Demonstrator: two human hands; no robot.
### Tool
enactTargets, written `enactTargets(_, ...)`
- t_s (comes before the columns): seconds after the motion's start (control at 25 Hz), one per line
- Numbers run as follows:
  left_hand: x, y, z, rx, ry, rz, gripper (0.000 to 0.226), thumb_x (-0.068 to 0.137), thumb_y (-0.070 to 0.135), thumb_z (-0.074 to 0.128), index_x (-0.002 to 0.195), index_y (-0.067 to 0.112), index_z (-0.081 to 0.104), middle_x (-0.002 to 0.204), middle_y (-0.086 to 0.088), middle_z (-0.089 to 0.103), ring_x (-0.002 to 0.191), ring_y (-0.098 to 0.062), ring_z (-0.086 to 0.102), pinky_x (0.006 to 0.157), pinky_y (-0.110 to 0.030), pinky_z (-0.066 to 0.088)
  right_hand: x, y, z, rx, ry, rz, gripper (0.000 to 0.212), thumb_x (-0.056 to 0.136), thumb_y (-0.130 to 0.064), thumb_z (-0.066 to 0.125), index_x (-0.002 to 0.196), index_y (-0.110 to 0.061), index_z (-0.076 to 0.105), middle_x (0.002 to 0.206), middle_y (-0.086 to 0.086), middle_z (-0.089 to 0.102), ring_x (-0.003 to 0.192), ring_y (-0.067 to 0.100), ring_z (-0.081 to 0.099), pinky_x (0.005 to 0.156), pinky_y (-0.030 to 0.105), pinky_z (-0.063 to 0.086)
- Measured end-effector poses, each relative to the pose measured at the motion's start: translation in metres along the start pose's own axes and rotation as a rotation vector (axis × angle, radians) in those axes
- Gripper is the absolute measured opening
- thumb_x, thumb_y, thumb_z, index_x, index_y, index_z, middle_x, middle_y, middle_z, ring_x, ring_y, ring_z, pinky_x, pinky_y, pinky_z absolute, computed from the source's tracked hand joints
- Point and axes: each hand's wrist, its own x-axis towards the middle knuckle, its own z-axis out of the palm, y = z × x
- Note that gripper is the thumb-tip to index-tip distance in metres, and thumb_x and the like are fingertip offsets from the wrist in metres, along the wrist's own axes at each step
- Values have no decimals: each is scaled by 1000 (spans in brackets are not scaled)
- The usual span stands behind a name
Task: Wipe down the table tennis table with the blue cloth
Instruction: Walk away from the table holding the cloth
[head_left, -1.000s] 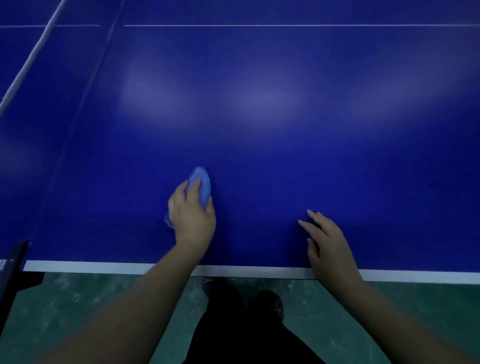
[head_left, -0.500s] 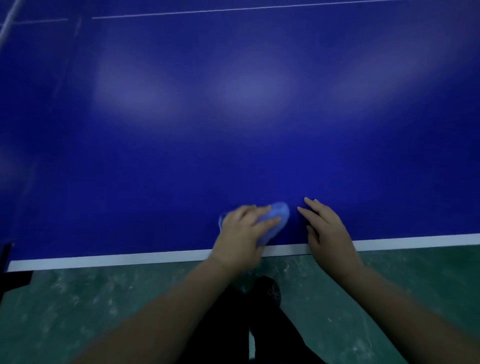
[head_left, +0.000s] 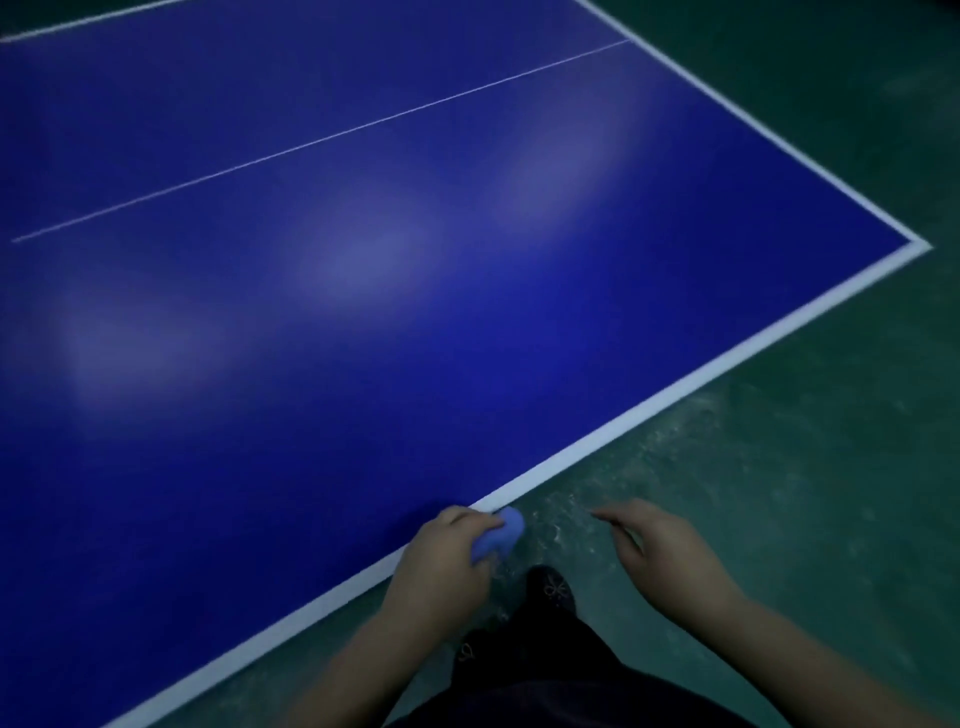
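Observation:
The dark blue table tennis table (head_left: 363, 322) fills the left and middle of the head view, its white near edge running diagonally from lower left to a corner at the right. My left hand (head_left: 447, 561) grips the bunched blue cloth (head_left: 501, 535) right at that near edge, the cloth poking out past the white line. My right hand (head_left: 665, 551) hovers off the table over the floor, fingers loosely extended and holding nothing.
Green floor (head_left: 779, 467) lies to the right and below the table edge. My dark trousers and a shoe (head_left: 550, 592) stand close to the edge. A thin white centre line (head_left: 322, 140) crosses the tabletop. The table corner (head_left: 922, 247) is at the right.
My left hand slid the cloth rightward along the near edge until it overhangs the white line. My right hand lifted off the tabletop and now hangs over the floor. The view swung right.

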Motion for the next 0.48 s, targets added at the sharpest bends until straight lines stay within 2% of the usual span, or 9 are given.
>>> enactTargets(0.04, -1, 5, -4, -78, -8, -30, 40, 95, 22, 52, 131, 36, 56, 125, 11, 51, 96, -3, 53, 77, -10, 40, -13, 0, -2, 38, 38, 47, 29, 92, -7, 59, 113, -23, 72, 109, -11, 68, 99, 4, 60, 83, -3, 30)
enactTargets(0.12, 4, 20, -9, -149, -81, -34, 33, 95, 25, 50, 123, 39, 60, 116, 10, 56, 83, 0, 55, 65, -11, 40, -40, 1, -11, 130, 139, 157, 29, 91, -5, 59, 111, -21, 73, 105, -12, 67, 96, -1, 57, 83, -6, 29)
enactTargets(0.24, 16, 53, -16, -176, -160, -4, 23, 95, 24, 53, 110, 37, 64, 93, 7, 66, 70, -6, 61, 51, -18, 44, -82, 8, -26, 275, 278, 300, 30, 91, -5, 61, 104, -30, 72, 99, -22, 65, 93, -5, 60, 85, 4, 41)
enactTargets(0.36, 26, 95, -14, -235, -196, 32, 25, 93, 25, 61, 107, 46, 60, 84, 18, 65, 70, 8, 60, 52, -9, 46, -116, 24, -44, 405, 388, 389, 36, 91, -7, 62, 99, -43, 66, 101, -24, 66, 97, -5, 62, 83, 5, 42)
enactTargets(0.48, 36, 148, 7, -240, -263, 95, 32, 91, 25, 65, 96, 55, 57, 81, 29, 65, 70, 11, 60, 53, -5, 46, -147, 53, -68, 500, 508, 477, 37, 91, -8, 63, 97, -44, 66, 100, -24, 69, 96, -7, 62, 83, 6, 44)
